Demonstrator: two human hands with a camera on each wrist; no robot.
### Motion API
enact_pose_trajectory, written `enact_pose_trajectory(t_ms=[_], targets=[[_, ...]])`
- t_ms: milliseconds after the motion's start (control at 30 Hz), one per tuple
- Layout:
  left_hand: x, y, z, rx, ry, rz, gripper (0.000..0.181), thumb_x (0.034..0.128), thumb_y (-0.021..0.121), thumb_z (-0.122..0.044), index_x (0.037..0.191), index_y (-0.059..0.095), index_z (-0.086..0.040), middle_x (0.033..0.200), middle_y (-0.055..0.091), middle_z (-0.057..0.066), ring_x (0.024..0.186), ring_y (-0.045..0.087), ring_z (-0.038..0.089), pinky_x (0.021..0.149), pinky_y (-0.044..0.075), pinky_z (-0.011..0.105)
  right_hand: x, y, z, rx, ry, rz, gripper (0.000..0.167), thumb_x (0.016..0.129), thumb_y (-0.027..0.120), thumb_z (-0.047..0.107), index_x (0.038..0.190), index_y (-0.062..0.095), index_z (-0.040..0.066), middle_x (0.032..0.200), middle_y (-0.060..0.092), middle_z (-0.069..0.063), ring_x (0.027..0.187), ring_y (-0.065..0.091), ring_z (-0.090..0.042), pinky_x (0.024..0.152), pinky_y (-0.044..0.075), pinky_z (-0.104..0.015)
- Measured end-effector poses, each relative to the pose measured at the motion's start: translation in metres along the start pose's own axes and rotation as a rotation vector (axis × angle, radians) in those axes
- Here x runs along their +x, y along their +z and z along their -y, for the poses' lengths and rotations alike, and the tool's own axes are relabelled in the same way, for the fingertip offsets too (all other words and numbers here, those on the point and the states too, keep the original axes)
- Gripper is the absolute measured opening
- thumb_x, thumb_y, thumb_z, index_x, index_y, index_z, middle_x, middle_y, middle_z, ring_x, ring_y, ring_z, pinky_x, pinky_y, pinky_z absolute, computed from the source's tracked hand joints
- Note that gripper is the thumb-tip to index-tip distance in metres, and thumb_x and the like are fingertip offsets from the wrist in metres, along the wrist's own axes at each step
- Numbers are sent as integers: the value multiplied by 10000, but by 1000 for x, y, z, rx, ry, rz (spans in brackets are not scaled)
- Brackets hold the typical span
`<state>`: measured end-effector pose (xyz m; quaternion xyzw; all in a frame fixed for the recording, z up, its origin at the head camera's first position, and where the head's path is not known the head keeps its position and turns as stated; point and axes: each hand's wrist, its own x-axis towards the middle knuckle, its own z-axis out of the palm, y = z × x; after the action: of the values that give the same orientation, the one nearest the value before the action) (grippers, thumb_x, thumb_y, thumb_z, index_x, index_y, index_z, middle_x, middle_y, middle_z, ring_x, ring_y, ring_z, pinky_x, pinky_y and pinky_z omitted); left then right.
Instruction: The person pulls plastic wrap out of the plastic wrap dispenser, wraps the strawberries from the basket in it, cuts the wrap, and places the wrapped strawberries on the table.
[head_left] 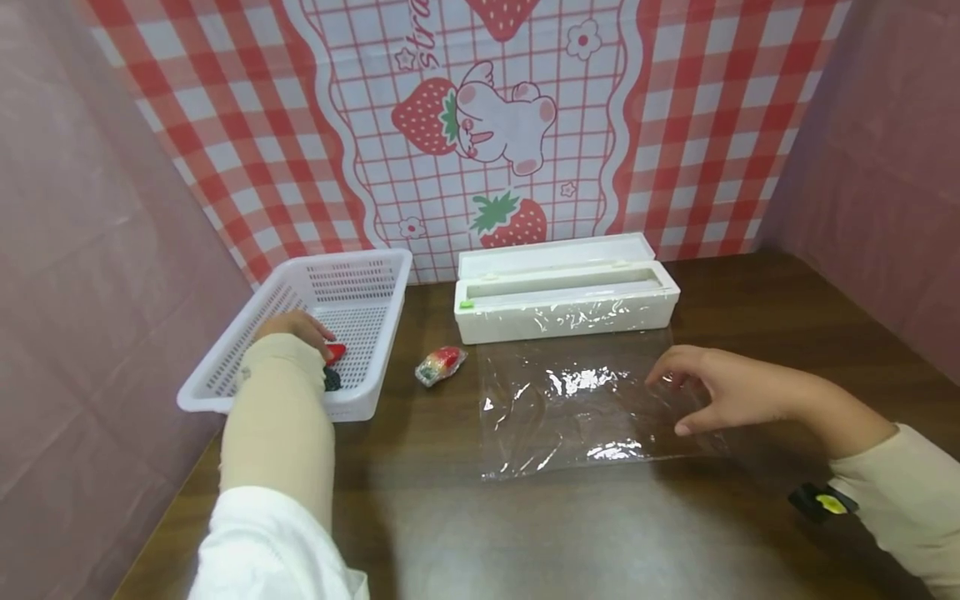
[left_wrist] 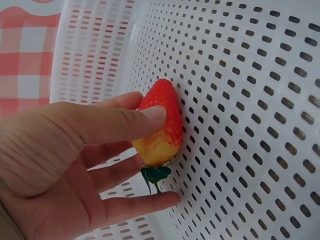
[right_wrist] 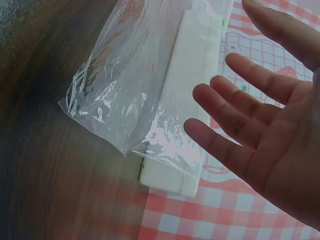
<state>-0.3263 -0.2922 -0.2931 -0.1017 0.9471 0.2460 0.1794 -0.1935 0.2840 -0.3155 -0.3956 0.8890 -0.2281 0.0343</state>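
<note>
Inside the white basket point(head_left: 389, 325), the left hand point(head_left: 294, 326) has hold of a red and yellow strawberry point(head_left: 335, 353). The left wrist view shows the left hand point(left_wrist: 85, 150) pinching the strawberry point(left_wrist: 162, 127) between thumb and fingers, its green leaves point(left_wrist: 156, 173) pointing down toward the little finger. Over the right edge of a clear plastic sheet point(head_left: 555, 417) hovers the right hand point(head_left: 731, 390), fingers parted and holding nothing. In the right wrist view the right hand point(right_wrist: 265, 115) has spread fingers beside the sheet point(right_wrist: 115, 85).
Behind the sheet stands a long white box point(head_left: 570, 317) with its lid raised. A wrapped strawberry point(head_left: 440, 365) lies between basket and sheet. Something dark point(head_left: 332, 380) is in the basket near the left sleeve. A checkered cloth point(head_left: 697, 125) hangs at the back of the brown table point(head_left: 480, 533).
</note>
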Motion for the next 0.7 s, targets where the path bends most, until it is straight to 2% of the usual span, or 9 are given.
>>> enact_pose_trajectory(t_ms=[33,167,300,500,600,700], targets=[[7,-1,4,41,31,14,460,744,790,-164,1176,683,-48,1132,620,175,1004,511,283,731,526,317,0,0,0,-4,1,-10,543,743,855,281,1177,595,84,1110,589,-44,896,584,-173,660,519,-289],[21,-1,8,28,1,14,401,679,834,-159,1055,723,-75,1043,633,149,964,522,287,679,543,332,1,0,1,-7,5,-31,564,738,858,291,1193,588,97,1102,585,-30,896,566,-171,646,507,-279],[21,2,7,2,-68,-11,419,663,851,-160,1049,709,-84,1047,624,156,956,526,299,637,550,349,1,0,1,-3,18,-26,564,741,855,304,1198,587,110,1102,590,-25,905,570,-172,655,510,-286],[17,2,3,-150,-169,-37,522,653,872,-148,1130,669,-82,1143,563,188,1019,505,347,640,564,414,0,0,2,-2,29,-15,567,751,845,326,1202,584,102,1118,596,-39,930,586,-175,672,518,-301],[17,-2,1,-157,-126,-30,508,687,849,-123,1154,657,-68,1168,560,196,1028,503,350,657,560,401,-1,0,3,5,29,-14,568,756,843,324,1204,584,91,1121,597,-39,933,591,-193,673,519,-301],[17,-9,-3,-94,-44,-6,457,732,816,-107,1155,655,-42,1157,573,209,1019,504,346,685,547,379,-2,-1,3,15,38,-7,570,765,833,350,1211,581,100,1137,597,-42,953,599,-217,695,529,-311]])
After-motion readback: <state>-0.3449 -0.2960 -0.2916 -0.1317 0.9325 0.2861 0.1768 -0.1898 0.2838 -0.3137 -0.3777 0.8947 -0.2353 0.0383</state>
